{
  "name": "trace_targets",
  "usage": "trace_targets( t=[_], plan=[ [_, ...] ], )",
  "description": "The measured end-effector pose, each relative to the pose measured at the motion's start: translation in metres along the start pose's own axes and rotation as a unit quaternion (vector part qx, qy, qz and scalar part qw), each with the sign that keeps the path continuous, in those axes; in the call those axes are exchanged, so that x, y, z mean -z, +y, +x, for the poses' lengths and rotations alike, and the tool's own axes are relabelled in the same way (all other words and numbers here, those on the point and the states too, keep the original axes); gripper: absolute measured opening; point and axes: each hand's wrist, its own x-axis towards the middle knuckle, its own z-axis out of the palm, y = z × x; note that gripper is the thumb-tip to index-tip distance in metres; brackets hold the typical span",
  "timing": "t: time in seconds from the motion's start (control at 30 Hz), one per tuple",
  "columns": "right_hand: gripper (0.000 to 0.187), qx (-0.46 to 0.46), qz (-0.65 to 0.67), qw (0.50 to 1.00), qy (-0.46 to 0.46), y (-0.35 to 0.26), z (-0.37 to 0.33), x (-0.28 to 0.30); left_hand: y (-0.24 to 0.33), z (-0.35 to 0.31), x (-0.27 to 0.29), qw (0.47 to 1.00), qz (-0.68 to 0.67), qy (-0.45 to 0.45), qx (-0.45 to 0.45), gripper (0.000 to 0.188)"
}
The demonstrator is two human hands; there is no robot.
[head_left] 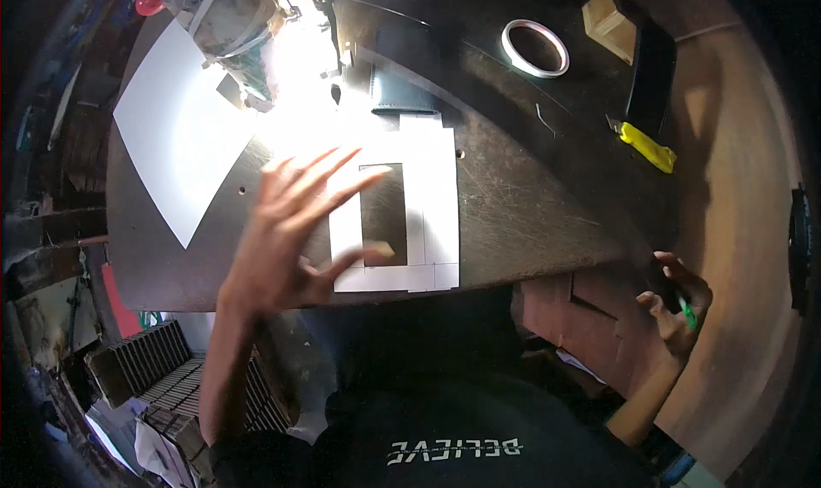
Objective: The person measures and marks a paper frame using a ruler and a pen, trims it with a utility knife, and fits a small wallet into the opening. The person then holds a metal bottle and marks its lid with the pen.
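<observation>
My left hand (pixel 286 223) hovers over the left side of a white paper piece (pixel 440 206), fingers spread and slightly smeared by motion. The paper lies near the table's front edge. A tall rectangular opening is cut in it, showing the dark tabletop, and thin lines are drawn along its right and lower parts. Off to the right, beyond the table edge, my right hand (pixel 684 317) is curled around a slim, pen-like green and white thing (pixel 688 313). Most of that thing is hidden by the fingers.
A lamp-lit machine (pixel 333 26) stands at the back, beside a large white sheet (pixel 184 137). A dark flat leather-like piece (pixel 398 94) lies behind the cut paper. Farther right are a tape roll (pixel 510 47), a yellow utility knife (pixel 647 147) and a wooden block (pixel 609 24).
</observation>
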Motion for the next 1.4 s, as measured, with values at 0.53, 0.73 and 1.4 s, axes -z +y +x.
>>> trace_targets(
  t=[0.53, 0.73, 1.4],
  plan=[
    [0.017, -0.019, 0.078, 0.996, -0.031, 0.029, -0.012, -0.021, 0.061, -0.074, -0.030, 0.959, 0.087, 0.066, 0.260, 0.108],
    [0.006, -0.029, -0.074, 0.994, -0.077, 0.003, 0.017, -0.013, 0.026, -0.077, -0.024, 0.986, 0.014, 0.022, 0.166, 0.102],
    [0.061, 0.084, -0.009, 0.993, -0.081, -0.112, 0.040, -0.172, 0.065, -0.032, -0.044, 0.955, 0.097, 0.012, 0.280, 0.096]
  ],
)
